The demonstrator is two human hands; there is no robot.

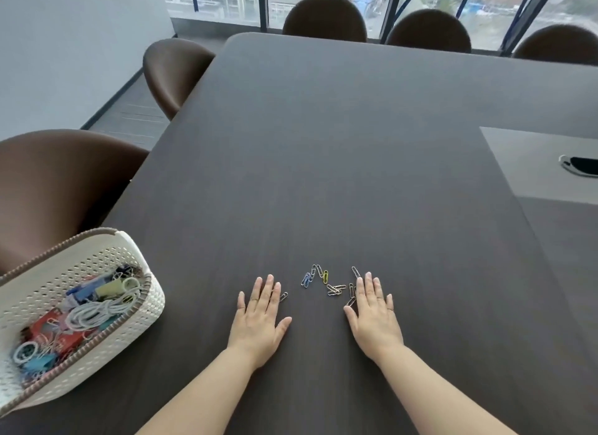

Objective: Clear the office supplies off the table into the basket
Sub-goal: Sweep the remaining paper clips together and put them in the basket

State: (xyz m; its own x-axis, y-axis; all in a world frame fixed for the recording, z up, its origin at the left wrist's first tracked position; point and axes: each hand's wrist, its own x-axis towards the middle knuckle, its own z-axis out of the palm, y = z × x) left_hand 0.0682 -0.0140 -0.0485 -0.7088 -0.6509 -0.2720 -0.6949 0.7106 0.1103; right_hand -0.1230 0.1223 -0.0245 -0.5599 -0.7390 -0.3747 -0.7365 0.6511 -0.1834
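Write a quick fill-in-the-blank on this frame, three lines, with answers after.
The paper clips lie ____ the left hand and the right hand.
Both palms face ____, on the table.
The basket sits on the person's ____ side.
Missing words: between; down; left.

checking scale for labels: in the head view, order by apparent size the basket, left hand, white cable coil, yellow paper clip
1. basket
2. left hand
3. white cable coil (close to the hand, less sure)
4. yellow paper clip
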